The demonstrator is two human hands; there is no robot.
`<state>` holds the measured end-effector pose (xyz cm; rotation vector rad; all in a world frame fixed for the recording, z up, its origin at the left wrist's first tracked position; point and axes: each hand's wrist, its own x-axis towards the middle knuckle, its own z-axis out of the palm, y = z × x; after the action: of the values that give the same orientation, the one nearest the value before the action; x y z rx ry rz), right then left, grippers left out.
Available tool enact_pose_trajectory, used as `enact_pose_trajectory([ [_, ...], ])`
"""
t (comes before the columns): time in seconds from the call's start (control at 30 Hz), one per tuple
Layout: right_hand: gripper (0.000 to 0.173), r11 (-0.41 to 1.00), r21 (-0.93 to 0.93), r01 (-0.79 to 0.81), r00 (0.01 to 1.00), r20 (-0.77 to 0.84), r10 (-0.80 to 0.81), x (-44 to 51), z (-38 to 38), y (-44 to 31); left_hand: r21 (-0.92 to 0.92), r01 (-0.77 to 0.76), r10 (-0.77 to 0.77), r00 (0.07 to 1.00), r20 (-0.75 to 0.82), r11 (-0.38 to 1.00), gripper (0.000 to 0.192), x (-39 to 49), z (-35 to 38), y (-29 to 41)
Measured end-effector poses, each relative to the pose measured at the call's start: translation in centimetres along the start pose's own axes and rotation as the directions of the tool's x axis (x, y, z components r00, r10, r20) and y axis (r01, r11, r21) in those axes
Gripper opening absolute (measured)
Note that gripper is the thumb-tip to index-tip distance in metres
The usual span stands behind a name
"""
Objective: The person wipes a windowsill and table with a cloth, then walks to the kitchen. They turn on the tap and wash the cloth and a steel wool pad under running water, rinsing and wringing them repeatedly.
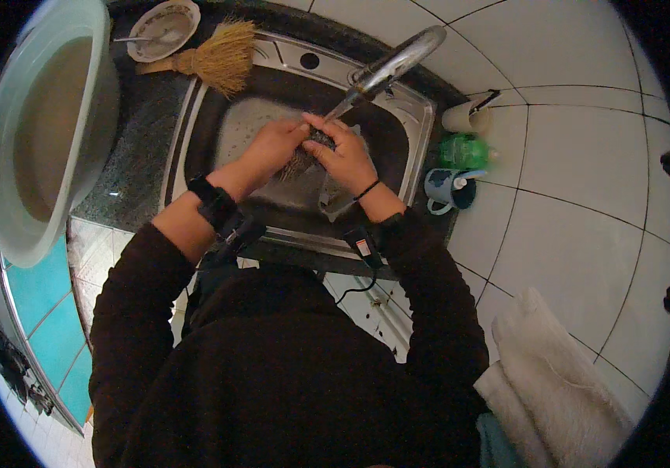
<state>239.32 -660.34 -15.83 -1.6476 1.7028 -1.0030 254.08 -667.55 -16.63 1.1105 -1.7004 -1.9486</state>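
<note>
Both hands meet over the stainless steel sink (414, 137), just below the tip of the metal faucet (393, 64). My left hand (276, 143) and my right hand (340, 146) grip a small dark, mesh-like thing (321, 138) between their fingertips; it looks like a scouring pad, but the fingers cover much of it. Water seems to run down under the hands. A clear plastic-like item (335, 196) lies in the basin below my right hand. A straw whisk broom (220, 58) rests across the sink's upper left corner, its handle on the counter.
At the left, a large pale green basin (92, 117) holds cloudy water. Behind the broom stands a bowl (164, 29) with a utensil. A white cup (458, 117), a green bottle (463, 152) and a blue mug (443, 190) line the right wall. A towel (545, 362) hangs lower right.
</note>
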Motion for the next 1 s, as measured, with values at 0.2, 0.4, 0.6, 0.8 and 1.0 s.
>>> enact_pose_trajectory([
  [0.2,0.032,0.847,0.255,-0.467,0.871,-0.033,0.49,2.2,-0.5,2.6,0.32,-0.12,0.109,0.993,0.052,0.94,0.029,-0.3,1.8,0.6],
  [0.4,0.034,0.425,0.75,-0.508,0.784,0.199,0.588,2.1,0.3,2.7,0.213,-0.28,0.307,0.946,-0.108,0.936,0.033,0.4,2.2,-0.5],
  [0.6,0.025,0.846,0.499,-0.186,0.969,-0.05,0.242,0.6,1.2,1.0,0.258,-0.003,0.038,0.991,-0.128,0.966,0.025,0.4,-0.6,0.5],
  [0.8,0.018,0.931,0.236,-0.277,0.955,-0.041,0.294,2.1,0.7,1.4,0.476,-0.099,0.149,0.986,-0.068,0.874,0.024,0.0,0.1,1.6],
  [1.0,0.023,0.674,0.414,-0.612,0.773,0.133,0.621,1.1,-1.9,3.9,0.249,-0.1,0.079,0.993,0.091,0.963,0.029,0.1,-1.7,2.0],
])
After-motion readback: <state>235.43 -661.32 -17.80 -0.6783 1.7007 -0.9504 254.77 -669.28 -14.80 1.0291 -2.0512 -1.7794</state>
